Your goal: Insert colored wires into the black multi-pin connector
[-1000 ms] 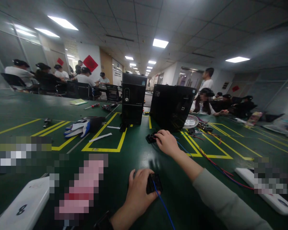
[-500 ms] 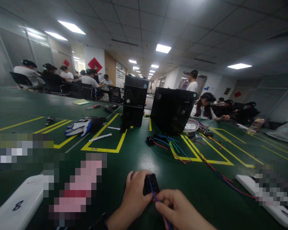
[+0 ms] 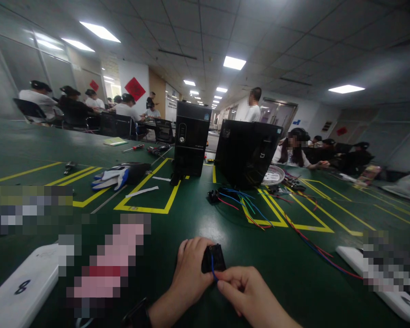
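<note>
"What do you have on the hands from over there?"

"On my feed, the left hand (image 3: pixel 192 263) is curled around a small black block (image 3: pixel 217 258), fingers over its far left edge and thumb along the near side. The right hand (image 3: pixel 243 288) has thumb and forefinger pinched on a blue wire (image 3: pixel 212 264), just beside the left thumb."

"Where is the block, exactly?"

"Low in my view, near the middle, at the near part of the green table (image 3: pixel 287 264). I can't tell whether it rests on the surface or sits slightly above it."

"And the wire?"

"It runs up over the block's face from the right fingertips. I can't make out whether its far end is seated."

"Anything further out?"

"Beyond the hands, a black connector (image 3: pixel 213 196) lies with loose wires (image 3: pixel 248 203) fanning to its right. Behind that I see a narrow black tower (image 3: pixel 191 141) and a wider black tower (image 3: pixel 246 152), upright. Off to the left there's a blue-and-white glove (image 3: pixel 110 179)."
</note>
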Tool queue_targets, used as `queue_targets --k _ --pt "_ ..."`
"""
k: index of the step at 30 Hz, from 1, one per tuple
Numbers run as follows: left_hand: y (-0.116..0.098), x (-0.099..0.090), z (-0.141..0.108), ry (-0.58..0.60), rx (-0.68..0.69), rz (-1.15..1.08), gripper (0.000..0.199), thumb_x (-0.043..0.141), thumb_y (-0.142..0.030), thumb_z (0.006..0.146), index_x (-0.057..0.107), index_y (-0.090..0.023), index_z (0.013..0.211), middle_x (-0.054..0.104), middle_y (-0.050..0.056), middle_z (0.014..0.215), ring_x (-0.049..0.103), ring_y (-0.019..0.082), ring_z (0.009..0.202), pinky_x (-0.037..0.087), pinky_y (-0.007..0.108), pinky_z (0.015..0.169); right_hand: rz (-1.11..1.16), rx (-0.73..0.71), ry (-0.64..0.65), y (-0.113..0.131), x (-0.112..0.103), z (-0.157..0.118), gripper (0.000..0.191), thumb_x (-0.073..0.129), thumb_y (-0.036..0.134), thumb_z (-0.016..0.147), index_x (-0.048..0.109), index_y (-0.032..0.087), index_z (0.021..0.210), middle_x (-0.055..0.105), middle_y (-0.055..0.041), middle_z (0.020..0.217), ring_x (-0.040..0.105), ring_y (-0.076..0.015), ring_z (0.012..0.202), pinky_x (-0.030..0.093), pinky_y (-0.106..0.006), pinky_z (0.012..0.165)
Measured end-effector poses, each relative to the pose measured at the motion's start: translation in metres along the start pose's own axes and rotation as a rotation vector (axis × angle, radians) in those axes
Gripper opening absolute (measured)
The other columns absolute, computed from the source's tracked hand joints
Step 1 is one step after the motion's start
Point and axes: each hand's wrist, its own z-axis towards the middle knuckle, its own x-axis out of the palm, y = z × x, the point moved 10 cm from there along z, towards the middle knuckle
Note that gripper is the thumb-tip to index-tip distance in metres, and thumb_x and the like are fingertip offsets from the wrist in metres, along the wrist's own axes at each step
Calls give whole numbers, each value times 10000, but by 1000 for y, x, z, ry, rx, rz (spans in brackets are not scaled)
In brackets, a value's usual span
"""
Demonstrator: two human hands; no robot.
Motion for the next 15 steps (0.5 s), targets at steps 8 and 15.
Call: queue_targets --k 8,15 --pt "1 0 -3 9 -7 16 394 745 -248 622 541 -246 958 593 -3 967 519 244 962 280 414 938 -340 -73 -51 13 -36 -4 258 516 292 832 746 174 841 557 5 539 458 -115 477 287 -201 435" --pt "1 2 -1 20 -13 15 390 736 -235 624 533 -249 957 593 -3 972 521 246 971 266 432 955 -86 -53 -83 12 -35 -2 308 491 342 866 707 124 892 469 47 454 416 -96 412 292 -196 423"
